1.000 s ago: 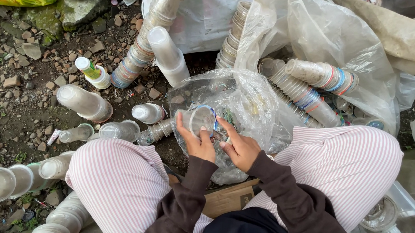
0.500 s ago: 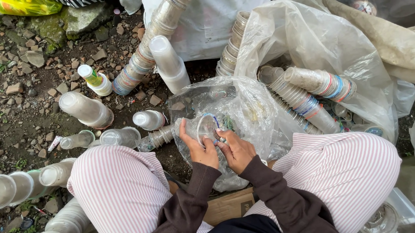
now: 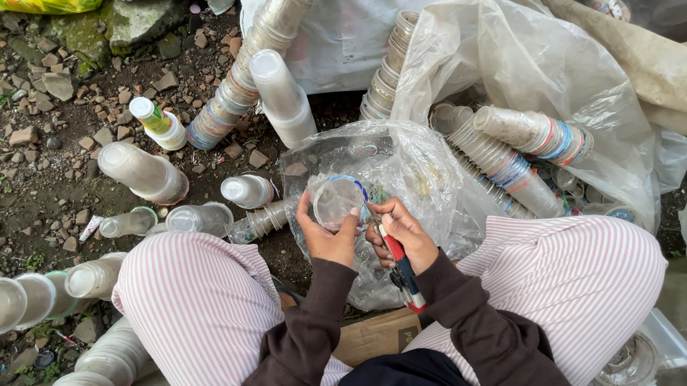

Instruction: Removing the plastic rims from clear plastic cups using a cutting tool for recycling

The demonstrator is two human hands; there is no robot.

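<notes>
Seen from above, a person sits low with knees apart in striped trousers, dark sleeves reaching forward over a flattened piece of cardboard between the legs.

The left hand is closed around a clear plastic cup, thumb and fingers pinching its wall, the mouth with its blue-edged rim tipped up toward the camera. The right hand is curled shut around a slim tool with a red and blue handle; its working tip sits at the cup's rim, though what kind of blade or point it has is too small to tell.

The cup looks very light and thin-walled. It would likely buckle under a hard squeeze and feel a little slick, so the stiffer rim or the base seems the surest place to hold it.

Just beyond the hands lies a crumpled clear bag, open under the cup. To the left, single cups and short stacks lie on stony dirt, with a small capped bottle farther out. To the right, long nested stacks with coloured rims rest inside a big plastic sheet. At the far edge, another tall stack leans on a white sack.
</notes>
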